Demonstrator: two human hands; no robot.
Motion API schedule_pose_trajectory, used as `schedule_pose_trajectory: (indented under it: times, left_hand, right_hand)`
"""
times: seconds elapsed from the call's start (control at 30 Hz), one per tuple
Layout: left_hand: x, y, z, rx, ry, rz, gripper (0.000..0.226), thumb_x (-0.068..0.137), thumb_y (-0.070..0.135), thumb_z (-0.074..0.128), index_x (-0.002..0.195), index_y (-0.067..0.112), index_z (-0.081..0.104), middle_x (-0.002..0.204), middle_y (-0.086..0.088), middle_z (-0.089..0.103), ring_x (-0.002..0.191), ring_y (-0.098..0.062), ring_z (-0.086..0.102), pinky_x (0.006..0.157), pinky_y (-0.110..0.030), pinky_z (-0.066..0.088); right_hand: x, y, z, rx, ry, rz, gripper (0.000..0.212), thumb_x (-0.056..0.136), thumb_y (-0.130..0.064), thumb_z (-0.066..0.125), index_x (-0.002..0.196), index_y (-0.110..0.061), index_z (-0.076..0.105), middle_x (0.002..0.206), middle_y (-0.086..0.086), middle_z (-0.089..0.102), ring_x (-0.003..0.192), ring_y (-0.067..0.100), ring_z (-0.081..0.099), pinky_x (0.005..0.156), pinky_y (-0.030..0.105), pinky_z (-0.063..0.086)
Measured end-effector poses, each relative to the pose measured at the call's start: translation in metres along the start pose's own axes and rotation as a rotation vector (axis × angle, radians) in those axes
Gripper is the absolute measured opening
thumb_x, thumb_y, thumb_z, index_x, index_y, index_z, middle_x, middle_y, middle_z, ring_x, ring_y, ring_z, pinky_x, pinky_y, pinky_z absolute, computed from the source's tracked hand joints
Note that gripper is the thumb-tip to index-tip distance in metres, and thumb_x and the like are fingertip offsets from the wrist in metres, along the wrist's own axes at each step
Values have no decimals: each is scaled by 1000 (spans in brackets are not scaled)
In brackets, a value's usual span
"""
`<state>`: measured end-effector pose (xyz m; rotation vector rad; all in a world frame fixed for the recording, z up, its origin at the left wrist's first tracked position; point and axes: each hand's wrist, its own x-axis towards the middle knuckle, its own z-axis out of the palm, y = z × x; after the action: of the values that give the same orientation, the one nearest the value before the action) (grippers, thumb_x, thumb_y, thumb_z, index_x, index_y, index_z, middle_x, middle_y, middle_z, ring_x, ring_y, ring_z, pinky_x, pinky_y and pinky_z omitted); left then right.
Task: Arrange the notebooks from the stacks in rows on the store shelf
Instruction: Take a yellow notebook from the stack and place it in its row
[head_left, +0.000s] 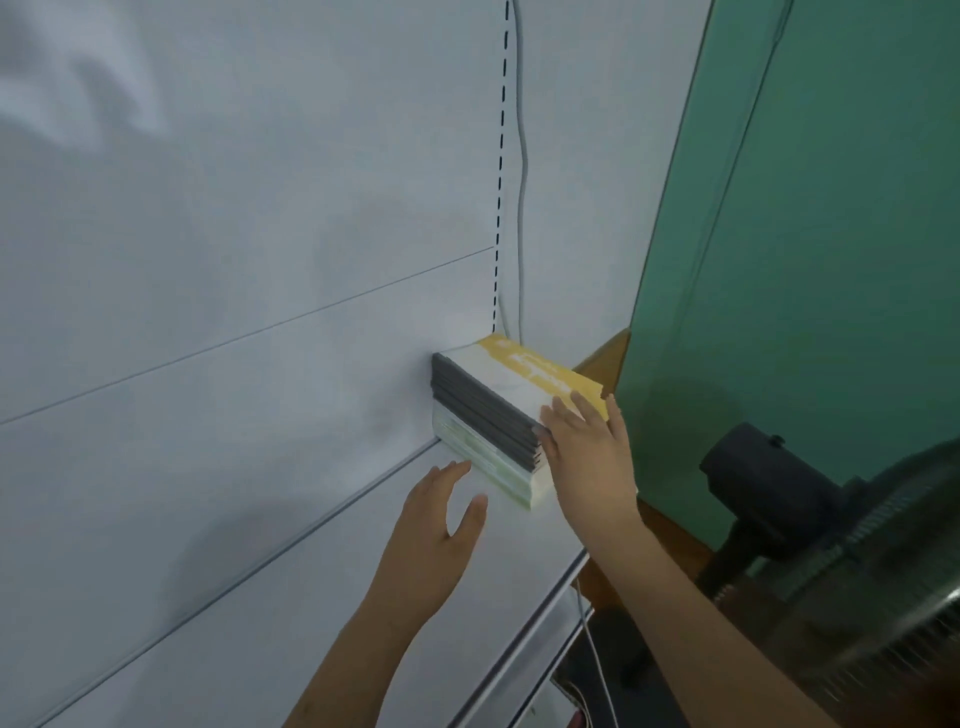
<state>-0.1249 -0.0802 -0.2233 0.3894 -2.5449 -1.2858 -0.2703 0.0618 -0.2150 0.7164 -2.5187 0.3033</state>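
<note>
I see the notebooks (498, 415) as one block at the far right corner of the shelf (311, 571), pushed against the back panel (234, 208). The block has dark spines in its upper part and pale green covers below, with a yellow and white cover on the outer face. Whether the notebooks stand on edge or lie flat I cannot tell, because the camera is strongly tilted.

My right hand (584, 441) lies flat on the near end of the block, fingers straight and together, pressing and not gripping. My left hand (441, 519) is just beside the lower near corner of the block, fingers spread and relaxed, holding nothing. The fingertips seem only to reach the edge.

I judge that the step is to square this group into its row. To do it well, I would keep the right palm flat as a stop, bring the left palm against the spine side, and push both gently until the edges are level. Pressing only on the top notebooks could make them slide over the lower ones.

A dark fan (857, 545) stands near the right end of the shelf, so the right elbow should stay close.
</note>
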Motion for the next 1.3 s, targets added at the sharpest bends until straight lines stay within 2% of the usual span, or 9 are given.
schedule_pose_trajectory:
  times: [0.1,0.2,0.3,0.5,0.6,0.77,0.97,1.13,1.3]
  left_hand:
    - [18,24,4,-534,28,-112,48,90,64,52,132,40,54,138,13,58,129,-3,52,111,-31,38]
    - [33,33,4,-1069,135,-249,37,102,34,49,130,12,59,120,-13,70,110,-26,68,94,-43,51]
    - [31,24,-5,-1033,292,-285,25,103,16,47,123,17,62,112,-11,73,98,-26,71,84,-43,53]
    - [27,2,-19,-835,419,-369,21,101,33,52,118,31,64,110,4,75,101,-19,70,82,-41,57]
    - [26,0,-14,-786,424,-424,19,102,38,49,114,34,64,108,5,75,100,-21,70,82,-43,57]
    - [24,4,-4,-788,393,-418,21,104,34,46,111,30,66,106,4,76,99,-17,72,96,-48,53]
    - [31,21,6,-1057,320,-396,31,106,34,39,126,25,61,113,3,74,102,-14,71,84,-39,54]
    - [34,27,0,-1255,267,-405,58,97,58,33,128,17,60,121,-9,71,112,-25,68,95,-43,49]
    - [22,12,-3,-1048,380,-373,32,101,15,50,132,11,57,120,-11,71,108,-29,70,82,-41,58]
  right_hand:
    - [-25,-22,-7,138,105,-80,32,88,-20,72,119,-16,69,122,1,69,123,21,60,112,48,29]
    - [-54,-48,-16,224,29,-285,40,102,-41,45,131,-20,62,134,-3,63,128,15,55,112,43,24]
    - [-50,-44,-19,381,-25,-317,60,104,-55,21,131,-21,63,130,-7,64,122,10,57,114,40,28]
    - [17,8,5,369,-127,52,67,100,-54,37,153,-14,32,158,2,35,145,20,31,120,39,25]
    - [26,17,28,224,-211,16,69,97,-63,28,148,-19,43,154,-1,41,146,15,30,124,39,10]
    - [14,11,29,287,107,29,42,97,-40,43,107,-17,76,113,1,74,113,16,66,114,43,35]
    - [-11,-20,16,462,161,-131,39,102,-24,39,132,-15,61,139,7,58,125,22,58,111,42,40]
    - [-52,-56,17,520,18,-321,55,106,-49,27,139,-16,56,145,1,53,139,19,43,115,41,32]
    - [-46,-50,12,690,3,-304,45,105,-40,38,131,-12,62,138,1,59,131,16,50,111,44,38]
